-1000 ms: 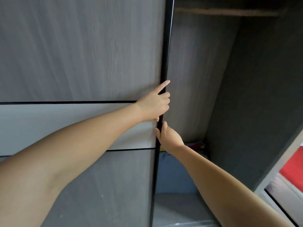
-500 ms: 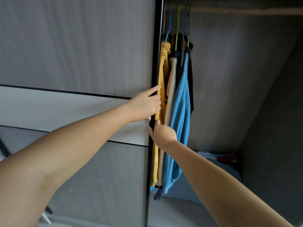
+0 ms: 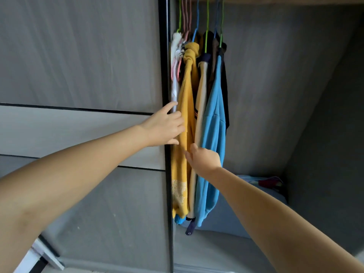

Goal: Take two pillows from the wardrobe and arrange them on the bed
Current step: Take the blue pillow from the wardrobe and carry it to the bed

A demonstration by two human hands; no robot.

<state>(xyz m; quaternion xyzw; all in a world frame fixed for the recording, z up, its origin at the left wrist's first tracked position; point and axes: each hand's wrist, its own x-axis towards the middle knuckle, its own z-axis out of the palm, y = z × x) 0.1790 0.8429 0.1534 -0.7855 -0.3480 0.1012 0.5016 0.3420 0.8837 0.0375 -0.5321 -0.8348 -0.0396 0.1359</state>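
Before both hands (image 3: 185,142), hanging clothes (image 3: 199,123) beside sliding door (image 3: 82,75).

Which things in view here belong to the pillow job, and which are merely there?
Belongs to the job:
- sliding wardrobe door
- left hand and right hand, both at the door's edge
- blue bedding on the wardrobe floor, possibly a pillow; cannot confirm

Merely there:
- yellow garment
- blue garment
- white garment
- coloured hangers

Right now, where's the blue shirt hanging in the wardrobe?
In the head view, the blue shirt hangs right of centre, between the beige garment and a dark one, just above the right hand.
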